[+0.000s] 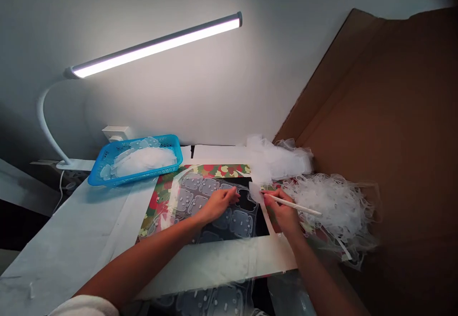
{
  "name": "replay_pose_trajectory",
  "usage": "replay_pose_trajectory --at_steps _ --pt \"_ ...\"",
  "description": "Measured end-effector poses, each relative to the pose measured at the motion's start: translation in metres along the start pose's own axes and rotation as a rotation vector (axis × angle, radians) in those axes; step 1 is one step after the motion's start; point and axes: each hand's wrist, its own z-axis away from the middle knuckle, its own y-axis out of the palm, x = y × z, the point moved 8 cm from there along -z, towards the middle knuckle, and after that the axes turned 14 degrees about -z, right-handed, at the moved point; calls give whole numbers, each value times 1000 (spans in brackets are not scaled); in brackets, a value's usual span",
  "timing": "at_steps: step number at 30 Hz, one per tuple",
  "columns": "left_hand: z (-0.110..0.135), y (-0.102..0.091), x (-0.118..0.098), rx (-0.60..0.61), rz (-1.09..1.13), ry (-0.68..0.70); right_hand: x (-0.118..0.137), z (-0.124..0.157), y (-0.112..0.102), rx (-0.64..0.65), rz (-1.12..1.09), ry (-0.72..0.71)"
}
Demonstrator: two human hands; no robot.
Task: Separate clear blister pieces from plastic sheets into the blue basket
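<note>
My right hand [284, 211] is closed round a slim white pen-like stick [300, 207], its tip at a small translucent cut piece [255, 192]. Whether the fingers also pinch that piece, I cannot tell. Over a clear sheet [186, 199] with repeated rounded shapes and small pale marks, my left hand [223, 201] has its fingers loosely bent and a little apart, with nothing visible in them. One shape's place beside its fingertips shows the black backing [246, 201]. The sheet lies on a board patterned in red, green and yellow [152, 211].
A blue basket [134, 180] at the back left holds translucent pieces. White gauzy material [279, 158] and a heap of stringy clear scraps [332, 206] lie to the right, by a tall cardboard panel [386, 130]. A lit lamp [157, 46] hangs above. A pale strip [222, 258] crosses the front.
</note>
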Motion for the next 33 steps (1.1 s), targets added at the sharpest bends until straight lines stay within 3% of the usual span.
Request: replay_pose_trajectory --at_steps 2,4,8,11,14,17,21,27,30,33 --pt "-16 10 7 112 208 -142 9 8 27 182 1 24" --pt "-25 14 7 139 250 -162 11 7 37 247 -54 75" --pt "-29 10 9 23 153 -104 -6 -14 26 165 -231 259" --pt "-26 9 7 -50 97 -50 -22 -22 36 264 -267 359" --pt "-23 7 1 -105 62 -16 -31 -27 48 302 -226 351" --pt "-19 5 -4 -157 53 1 -36 -35 44 213 -129 266" --pt "-5 -6 -6 -207 98 19 -40 -47 16 20 -69 206" --pt "20 -42 11 -247 315 -21 -43 -49 -2 -14 -237 292" --pt "27 -48 15 -241 363 -43 -33 -39 12 49 -342 343" --pt "28 -38 14 -203 406 -43 -21 -18 46 248 -486 464"
